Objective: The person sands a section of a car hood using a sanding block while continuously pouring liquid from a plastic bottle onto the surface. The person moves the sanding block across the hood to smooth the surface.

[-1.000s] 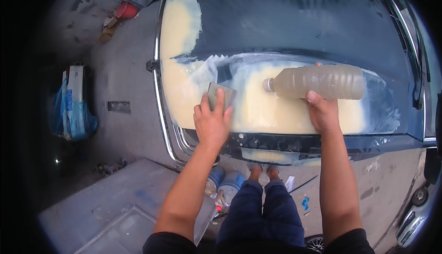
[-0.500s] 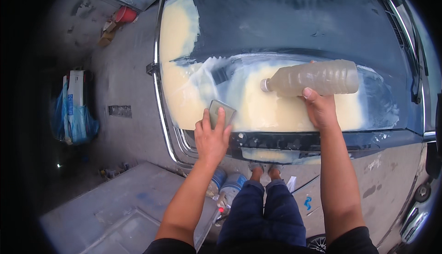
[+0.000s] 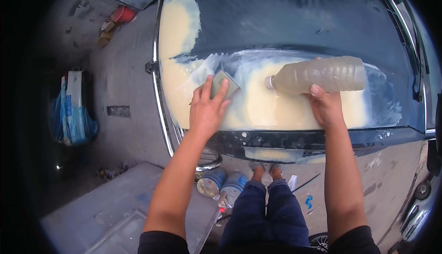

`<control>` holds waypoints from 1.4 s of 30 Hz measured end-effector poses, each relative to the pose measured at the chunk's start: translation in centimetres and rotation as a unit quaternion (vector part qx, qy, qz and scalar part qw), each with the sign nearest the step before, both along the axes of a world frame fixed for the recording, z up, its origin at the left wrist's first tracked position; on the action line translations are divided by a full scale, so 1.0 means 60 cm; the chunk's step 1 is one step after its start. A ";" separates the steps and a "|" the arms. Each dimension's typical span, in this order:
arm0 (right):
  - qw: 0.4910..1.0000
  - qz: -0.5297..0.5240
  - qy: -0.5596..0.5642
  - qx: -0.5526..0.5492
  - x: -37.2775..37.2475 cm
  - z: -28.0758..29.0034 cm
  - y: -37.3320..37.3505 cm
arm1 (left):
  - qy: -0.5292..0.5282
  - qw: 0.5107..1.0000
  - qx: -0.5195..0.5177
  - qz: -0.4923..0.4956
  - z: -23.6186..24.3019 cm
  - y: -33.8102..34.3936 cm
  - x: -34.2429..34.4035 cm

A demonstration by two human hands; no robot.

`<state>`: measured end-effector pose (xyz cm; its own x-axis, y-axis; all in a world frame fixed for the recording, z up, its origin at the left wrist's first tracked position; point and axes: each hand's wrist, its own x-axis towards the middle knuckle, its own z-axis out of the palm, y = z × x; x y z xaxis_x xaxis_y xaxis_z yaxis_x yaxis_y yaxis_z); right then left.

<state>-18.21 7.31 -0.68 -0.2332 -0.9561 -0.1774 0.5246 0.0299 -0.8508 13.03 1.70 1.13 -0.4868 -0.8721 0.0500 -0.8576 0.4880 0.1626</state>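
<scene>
My left hand grips a flat grey-green sanding block, fingers stretched over its top, and rests it on a dark blue vehicle panel. Pale yellow filler covers a wide area of that panel, with whitish wet smears around it. In my right hand lies a clear plastic bottle of cloudy liquid, held sideways above the filler with its capped neck toward the left. The thumb shows at its near side, while most of the other fingers are hidden beneath it.
A chrome bar runs along the panel's left edge. Two paint buckets stand on the floor beside my legs, near a large grey panel. At the far left are a red bucket and a blue plastic-wrapped object.
My left hand has slid the sanding block a little farther away across the panel. The bottle in my right hand has shifted slightly right.
</scene>
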 end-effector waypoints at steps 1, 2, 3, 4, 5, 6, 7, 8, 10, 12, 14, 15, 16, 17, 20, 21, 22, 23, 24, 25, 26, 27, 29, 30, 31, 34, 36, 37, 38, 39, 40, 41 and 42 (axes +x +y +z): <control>1.000 -0.002 -0.001 0.002 0.004 0.002 0.003 | -0.001 1.000 -0.006 0.002 0.003 -0.023 -0.021; 1.000 0.002 -0.007 0.006 0.002 0.003 0.005 | -0.004 1.000 -0.010 -0.006 0.002 -0.019 -0.020; 1.000 0.006 -0.014 0.010 -0.001 0.004 0.006 | -0.008 1.000 -0.015 -0.014 0.002 -0.016 -0.017; 1.000 0.009 -0.021 0.014 -0.001 0.004 0.008 | -0.012 0.999 -0.019 -0.022 0.002 -0.013 -0.011; 1.000 0.004 -0.014 0.010 -0.007 0.008 0.007 | 0.001 1.000 -0.007 -0.028 -0.003 0.014 0.008; 1.000 -0.005 -0.007 0.006 -0.010 0.006 0.008 | -0.002 1.000 -0.006 -0.026 -0.009 0.040 0.029; 1.000 -0.014 -0.001 0.005 -0.012 0.006 0.011 | -0.006 1.000 -0.002 -0.025 -0.014 0.067 0.050; 1.000 -0.017 -0.009 0.001 -0.009 0.005 0.011 | -0.012 1.000 0.004 -0.022 -0.007 0.077 0.056; 0.999 -0.026 -0.025 -0.007 -0.002 0.003 0.009 | -0.001 1.000 0.009 -0.012 -0.011 0.059 0.044; 0.999 -0.020 -0.027 -0.008 0.002 0.007 0.005 | 0.020 1.000 0.007 -0.001 -0.008 -0.003 -0.001; 0.999 -0.016 -0.032 -0.011 0.007 0.008 0.008 | 0.017 1.000 -0.013 -0.007 -0.005 -0.031 -0.019; 0.999 -0.017 -0.036 -0.014 0.006 0.007 0.009 | 0.016 1.000 -0.024 -0.010 -0.005 -0.034 -0.023; 0.999 -0.018 -0.040 -0.018 0.007 0.006 0.010 | 0.008 1.000 -0.014 -0.016 -0.008 -0.010 -0.003; 0.999 -0.024 -0.037 -0.018 0.000 0.009 0.010 | 0.002 1.000 -0.009 -0.028 -0.009 0.025 0.025; 0.999 -0.034 -0.035 -0.016 -0.002 0.005 0.014 | -0.006 1.000 0.002 -0.025 -0.011 0.073 0.057; 0.999 -0.032 -0.035 -0.017 0.000 0.004 0.013 | -0.008 1.000 0.004 -0.017 -0.008 0.075 0.060; 0.999 -0.030 -0.036 -0.017 0.001 0.004 0.011 | 0.001 1.000 0.000 -0.013 -0.015 0.057 0.050; 0.999 -0.026 -0.035 -0.019 0.006 0.005 0.007 | 0.010 1.000 -0.004 -0.005 -0.013 0.021 0.024; 0.999 -0.025 -0.031 -0.020 0.006 0.008 0.006 | 0.021 1.000 -0.006 0.001 -0.013 -0.007 0.003; 0.999 -0.019 -0.031 -0.020 0.013 0.009 0.006 | 0.019 1.000 -0.014 -0.001 -0.010 -0.019 0.000; 0.999 -0.021 -0.032 -0.020 0.010 0.009 0.008 | 0.019 1.000 -0.022 -0.004 -0.007 -0.029 -0.011; 0.999 -0.022 -0.032 -0.020 0.007 0.008 0.010 | 0.019 0.999 -0.029 -0.007 -0.007 -0.032 -0.016; 0.999 -0.028 -0.030 -0.023 -0.002 0.009 0.007 | -0.004 1.000 -0.014 -0.013 -0.014 0.039 0.032; 0.999 -0.035 -0.025 -0.021 -0.005 0.009 0.009 | -0.015 1.000 -0.005 -0.020 -0.018 0.067 0.048; 0.999 -0.041 -0.024 -0.014 -0.002 0.007 0.015 | -0.016 1.000 -0.003 -0.018 -0.017 0.079 0.053; 0.999 -0.035 -0.022 -0.015 0.004 0.010 0.010 | -0.008 1.000 -0.004 -0.005 -0.012 0.062 0.047; 0.999 -0.030 -0.024 -0.024 0.014 0.010 0.004 | 0.009 1.000 0.002 0.012 -0.007 -0.011 0.002; 0.999 -0.028 -0.023 -0.025 0.017 0.010 0.006 | 0.012 1.000 -0.004 0.014 -0.008 -0.021 -0.008; 0.999 -0.028 -0.026 -0.023 0.013 0.009 0.007 | 0.014 1.000 -0.011 0.015 -0.007 -0.031 -0.024; 0.999 -0.029 -0.029 -0.022 0.010 0.008 0.009 | 0.016 1.000 -0.019 0.017 -0.006 -0.033 -0.031; 0.999 -0.029 -0.033 -0.022 0.008 0.006 0.011 | 0.007 1.000 -0.015 0.007 -0.012 0.001 -0.019; 0.999 -0.029 -0.031 -0.022 0.000 0.010 0.008 | -0.004 1.000 -0.019 -0.008 -0.015 0.052 0.000; 0.999 -0.031 -0.028 -0.018 -0.004 0.010 0.010 | -0.014 0.999 -0.020 -0.024 -0.017 0.086 0.010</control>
